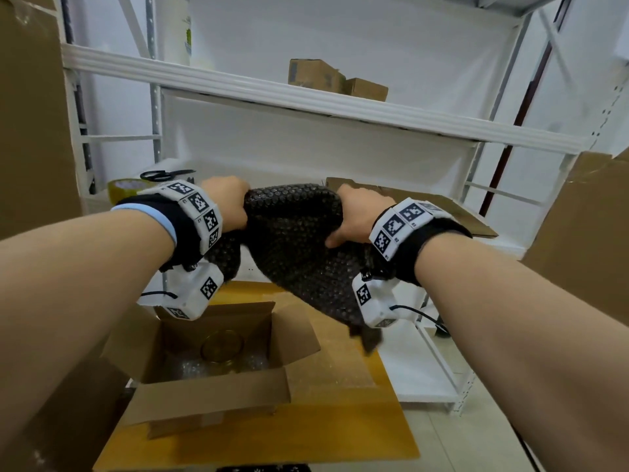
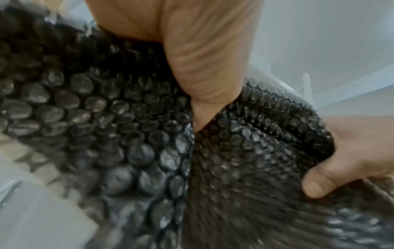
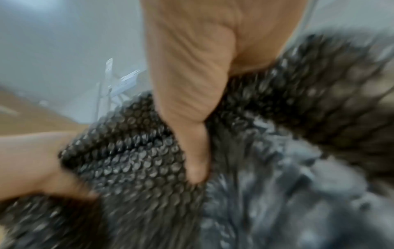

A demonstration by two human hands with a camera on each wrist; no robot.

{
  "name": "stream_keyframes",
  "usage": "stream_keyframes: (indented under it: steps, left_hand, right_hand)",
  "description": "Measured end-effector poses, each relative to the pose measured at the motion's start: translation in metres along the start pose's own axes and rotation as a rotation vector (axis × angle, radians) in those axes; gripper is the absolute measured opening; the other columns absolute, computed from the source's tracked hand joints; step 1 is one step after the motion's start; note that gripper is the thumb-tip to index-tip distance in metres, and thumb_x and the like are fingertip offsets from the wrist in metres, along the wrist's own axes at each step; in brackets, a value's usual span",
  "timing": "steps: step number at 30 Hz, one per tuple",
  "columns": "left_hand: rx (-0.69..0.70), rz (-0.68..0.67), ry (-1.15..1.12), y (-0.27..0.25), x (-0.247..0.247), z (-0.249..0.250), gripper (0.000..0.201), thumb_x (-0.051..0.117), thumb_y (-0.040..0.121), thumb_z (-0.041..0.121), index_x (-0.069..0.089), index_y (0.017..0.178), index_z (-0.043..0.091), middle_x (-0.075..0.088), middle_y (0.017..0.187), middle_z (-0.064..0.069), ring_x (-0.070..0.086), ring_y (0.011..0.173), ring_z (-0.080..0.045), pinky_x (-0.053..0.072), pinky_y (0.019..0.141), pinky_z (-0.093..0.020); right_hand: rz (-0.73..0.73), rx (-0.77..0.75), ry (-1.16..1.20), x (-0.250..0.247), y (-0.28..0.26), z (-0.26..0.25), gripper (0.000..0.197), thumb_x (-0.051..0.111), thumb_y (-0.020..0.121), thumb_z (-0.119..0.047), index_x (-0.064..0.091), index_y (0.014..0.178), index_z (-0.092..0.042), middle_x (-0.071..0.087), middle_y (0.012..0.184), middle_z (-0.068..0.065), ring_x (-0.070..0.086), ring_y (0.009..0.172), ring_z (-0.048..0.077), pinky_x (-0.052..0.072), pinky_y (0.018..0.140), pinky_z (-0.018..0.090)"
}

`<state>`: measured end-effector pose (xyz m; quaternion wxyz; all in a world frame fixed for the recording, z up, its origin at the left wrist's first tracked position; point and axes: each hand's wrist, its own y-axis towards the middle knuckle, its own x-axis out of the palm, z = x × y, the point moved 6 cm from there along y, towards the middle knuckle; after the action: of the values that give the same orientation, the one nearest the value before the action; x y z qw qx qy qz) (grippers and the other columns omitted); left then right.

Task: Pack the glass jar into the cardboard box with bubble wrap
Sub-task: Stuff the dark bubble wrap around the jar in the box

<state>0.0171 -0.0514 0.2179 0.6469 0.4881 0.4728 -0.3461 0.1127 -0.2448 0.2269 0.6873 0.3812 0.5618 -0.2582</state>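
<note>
We see the glass jar (image 1: 223, 345) standing upright inside the open cardboard box (image 1: 218, 386), on clear bubble wrap that lines the box bottom. The box sits on a yellow board (image 1: 340, 434), toward its left edge, all four flaps folded out. Above and behind it we hold a sheet of dark bubble wrap (image 1: 296, 247) in the air: our left hand (image 1: 226, 207) grips its left side with fingers curled round a bunched fold, and our right hand (image 1: 362, 214) grips its right side, thumb pressed on the near face. The sheet hangs between our hands and the shelf behind.

On the white shelf (image 1: 306, 155) lie black scissors (image 1: 163, 174), a roll of tape (image 1: 124, 189) and flat cardboard (image 1: 442, 212). Two small boxes (image 1: 335, 80) stand on the upper shelf. We can read no writing.
</note>
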Motion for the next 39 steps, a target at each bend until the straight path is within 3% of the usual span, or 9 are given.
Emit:
stream_keyframes:
  steps: [4,11,15,19,21,25,29,35,39]
  left_hand:
    - [-0.024,-0.021,-0.028,-0.005,0.003,-0.012,0.015,0.056,0.080,0.017,0.062,0.092,0.011,0.064,0.083,-0.009,0.062,0.078,-0.028,0.055,0.072,-0.035]
    - [-0.171,-0.070,-0.166,-0.007,0.024,-0.049,0.028,0.054,0.082,0.016,0.056,0.110,0.012,0.063,0.099,-0.013,0.060,0.090,-0.031,0.054,0.080,-0.037]
    - [-0.213,-0.108,-0.190,-0.014,0.035,-0.066,0.037,0.053,0.084,0.013,0.055,0.121,0.011,0.061,0.106,-0.013,0.059,0.089,-0.029,0.051,0.073,-0.030]
    - [-0.247,-0.173,-0.209,-0.025,0.055,-0.080,0.030,0.054,0.084,0.008,0.062,0.112,0.009,0.063,0.094,-0.012,0.062,0.090,-0.031,0.051,0.072,-0.031]
    - [-0.261,-0.232,-0.205,-0.031,0.068,-0.087,0.026,0.054,0.082,0.010,0.065,0.105,0.009,0.067,0.094,-0.014,0.065,0.089,-0.032,0.056,0.078,-0.038]
    - [-0.268,-0.313,-0.166,-0.040,0.091,-0.099,0.030,0.054,0.080,0.016,0.069,0.106,0.013,0.069,0.095,-0.013,0.067,0.087,-0.030,0.057,0.080,-0.040]
    - [-0.286,-0.372,-0.122,-0.043,0.118,-0.107,0.034,0.054,0.085,0.016,0.064,0.118,0.015,0.067,0.101,-0.010,0.064,0.086,-0.027,0.053,0.071,-0.029]
    - [-0.312,-0.371,-0.063,-0.036,0.141,-0.121,0.036,0.053,0.087,0.019,0.061,0.123,0.018,0.067,0.106,-0.009,0.061,0.084,-0.026,0.049,0.069,-0.027]
    - [-0.310,-0.360,-0.009,-0.031,0.147,-0.131,0.031,0.050,0.087,0.023,0.060,0.116,0.019,0.066,0.094,-0.008,0.062,0.077,-0.024,0.051,0.062,-0.029]
  right_hand:
    - [0.006,0.009,0.011,0.010,0.009,-0.015,0.019,0.067,0.084,-0.027,0.070,0.089,-0.009,0.072,0.088,0.011,0.066,0.070,0.026,0.055,0.063,0.032]
    - [0.036,-0.025,0.191,0.026,0.019,-0.045,0.007,0.053,0.089,-0.009,0.056,0.094,-0.005,0.056,0.079,0.010,0.053,0.069,0.027,0.042,0.056,0.030]
    - [-0.001,-0.083,0.279,0.042,0.022,-0.062,0.009,0.056,0.087,-0.009,0.055,0.095,-0.008,0.058,0.083,0.009,0.060,0.081,0.029,0.042,0.060,0.029]
    - [-0.135,-0.140,0.384,0.064,0.012,-0.080,0.018,0.061,0.087,-0.007,0.060,0.105,-0.008,0.063,0.097,0.011,0.062,0.094,0.029,0.046,0.072,0.030]
    - [-0.244,-0.152,0.365,0.078,0.004,-0.088,0.016,0.063,0.088,-0.009,0.059,0.104,-0.009,0.060,0.090,0.007,0.059,0.086,0.025,0.043,0.067,0.028]
    - [-0.345,-0.171,0.285,0.110,0.002,-0.099,0.018,0.063,0.088,-0.013,0.052,0.074,-0.014,0.052,0.068,0.001,0.050,0.061,0.018,0.035,0.050,0.025]
    - [-0.368,-0.180,0.286,0.139,0.009,-0.110,0.006,0.062,0.086,-0.010,0.057,0.087,-0.013,0.055,0.071,0.000,0.054,0.070,0.022,0.038,0.052,0.025]
    - [-0.323,-0.185,0.285,0.160,0.027,-0.123,0.017,0.056,0.089,-0.006,0.061,0.104,-0.013,0.059,0.089,0.006,0.061,0.089,0.029,0.044,0.070,0.030]
    - [-0.230,-0.209,0.274,0.165,0.041,-0.132,0.031,0.050,0.091,-0.008,0.062,0.119,-0.013,0.066,0.103,0.008,0.063,0.097,0.031,0.050,0.076,0.034]
